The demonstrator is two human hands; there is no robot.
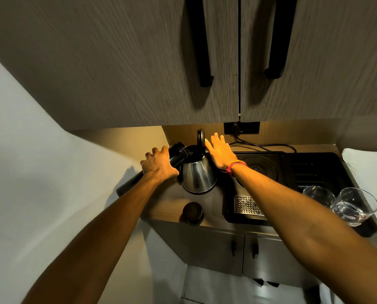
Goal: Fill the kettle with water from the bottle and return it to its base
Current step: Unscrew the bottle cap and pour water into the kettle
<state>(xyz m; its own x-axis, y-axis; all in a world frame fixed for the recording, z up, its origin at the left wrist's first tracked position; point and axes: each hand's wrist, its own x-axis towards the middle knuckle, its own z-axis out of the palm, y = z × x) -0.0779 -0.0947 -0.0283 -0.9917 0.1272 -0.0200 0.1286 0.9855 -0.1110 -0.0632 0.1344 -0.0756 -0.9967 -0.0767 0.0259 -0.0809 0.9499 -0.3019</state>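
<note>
A steel kettle (199, 175) stands on the wooden counter (167, 207), left of its round black base (258, 166). Its lid (201, 137) is flipped up. My left hand (158, 164) grips a dark bottle (176, 155) tilted sideways, its mouth at the kettle's opening. My right hand (219, 151) lies flat with fingers spread against the kettle's handle side, thumb near the raised lid; a red thread band circles that wrist. The bottle's dark round cap (193, 212) rests on the counter in front of the kettle.
A black tray (314, 170) holds the kettle base, a perforated metal drip grate (246, 205) and two empty glasses (356, 206) at the right. A power cord (268, 147) runs to a wall socket behind. Overhead cabinet doors with black handles (201, 40) hang close above.
</note>
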